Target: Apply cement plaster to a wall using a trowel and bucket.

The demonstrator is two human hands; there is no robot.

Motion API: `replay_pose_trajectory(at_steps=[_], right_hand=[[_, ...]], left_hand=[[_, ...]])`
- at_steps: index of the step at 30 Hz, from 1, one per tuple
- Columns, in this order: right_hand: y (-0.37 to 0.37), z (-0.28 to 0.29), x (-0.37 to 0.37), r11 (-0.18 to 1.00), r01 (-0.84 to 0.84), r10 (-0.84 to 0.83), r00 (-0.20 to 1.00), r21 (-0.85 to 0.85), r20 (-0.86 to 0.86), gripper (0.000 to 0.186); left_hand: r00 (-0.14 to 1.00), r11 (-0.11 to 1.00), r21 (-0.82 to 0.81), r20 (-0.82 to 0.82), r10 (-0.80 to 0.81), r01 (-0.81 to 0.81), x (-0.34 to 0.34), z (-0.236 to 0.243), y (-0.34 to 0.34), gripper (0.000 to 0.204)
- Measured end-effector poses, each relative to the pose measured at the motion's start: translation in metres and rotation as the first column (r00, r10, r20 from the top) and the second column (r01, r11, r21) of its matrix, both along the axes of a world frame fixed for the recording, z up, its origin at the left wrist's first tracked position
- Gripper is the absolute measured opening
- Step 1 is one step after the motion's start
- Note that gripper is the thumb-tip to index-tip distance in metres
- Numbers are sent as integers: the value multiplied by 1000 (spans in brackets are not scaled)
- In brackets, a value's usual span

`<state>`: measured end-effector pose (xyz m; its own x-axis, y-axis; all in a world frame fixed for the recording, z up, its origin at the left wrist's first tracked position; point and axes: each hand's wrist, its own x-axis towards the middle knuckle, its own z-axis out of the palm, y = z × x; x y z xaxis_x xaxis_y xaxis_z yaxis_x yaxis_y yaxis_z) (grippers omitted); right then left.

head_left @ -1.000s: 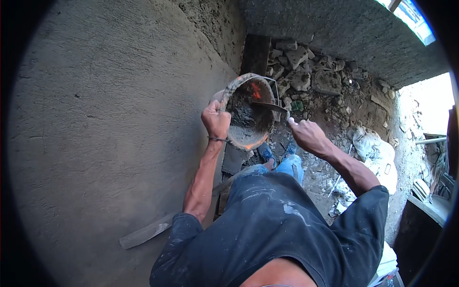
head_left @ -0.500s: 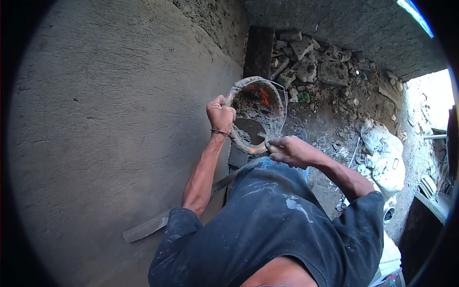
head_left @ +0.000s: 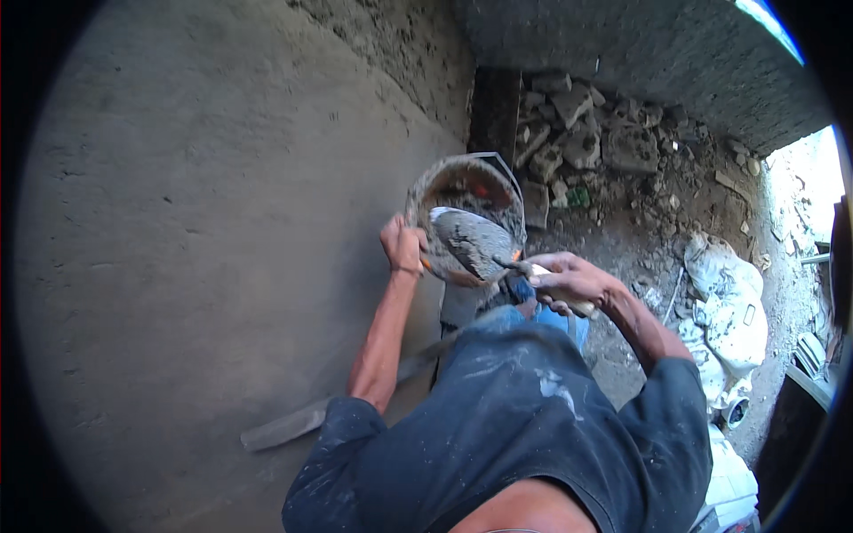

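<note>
My left hand (head_left: 402, 244) is closed on the rim of a mortar-crusted bucket (head_left: 418, 197), holding it tilted beside the plastered wall. Orange shows through in patches on the bucket, and its thin handle arcs over the far right side. In my right hand (head_left: 569, 282) is a trowel, gripped by its pale handle with the fingers wrapped round it. The trowel's blade (head_left: 471, 238) lies over the bucket's mouth, loaded with wet grey mortar. Part of the bucket's inside is hidden behind the blade.
A grey plastered wall (head_left: 204, 231) fills the left. Broken concrete and stones (head_left: 582, 142) lie on the dirt ahead, under a concrete ledge (head_left: 657, 62). White sacks (head_left: 724, 293) are at the right. A long straight board (head_left: 284, 429) slants low by the wall.
The trowel has come up out of the bucket, its blade now turned flat with mortar on it. My right hand has moved slightly right; the bucket and left hand have shifted a little nearer.
</note>
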<state>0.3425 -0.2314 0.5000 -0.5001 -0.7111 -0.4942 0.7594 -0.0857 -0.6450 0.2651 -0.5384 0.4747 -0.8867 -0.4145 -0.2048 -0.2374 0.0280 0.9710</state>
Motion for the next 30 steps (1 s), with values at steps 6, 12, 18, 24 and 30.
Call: replay_pose_trajectory(at_steps=[6, 12, 18, 24, 30], right_hand=[[65, 42, -13, 693, 717, -714, 697, 78, -63, 36], [130, 107, -60, -59, 908, -836, -273, -415, -477, 34], [112, 143, -153, -786, 560, -173, -606, -262, -777, 33], [-185, 73, -338, 159, 987, -281, 26, -20, -959, 13], [-210, 82, -189, 518, 738, -362, -269, -433, -892, 56]], left_hand=[[994, 996, -65, 82, 72, -67, 22, -56, -5, 13], [972, 995, -44, 211, 101, -94, 59, -105, -31, 14], [962, 987, -150, 254, 100, -63, 100, -115, -47, 20], [963, 983, -137, 224, 152, -123, 112, -133, -66, 21], [998, 854, -517, 10, -65, 61, 110, -102, -64, 18]])
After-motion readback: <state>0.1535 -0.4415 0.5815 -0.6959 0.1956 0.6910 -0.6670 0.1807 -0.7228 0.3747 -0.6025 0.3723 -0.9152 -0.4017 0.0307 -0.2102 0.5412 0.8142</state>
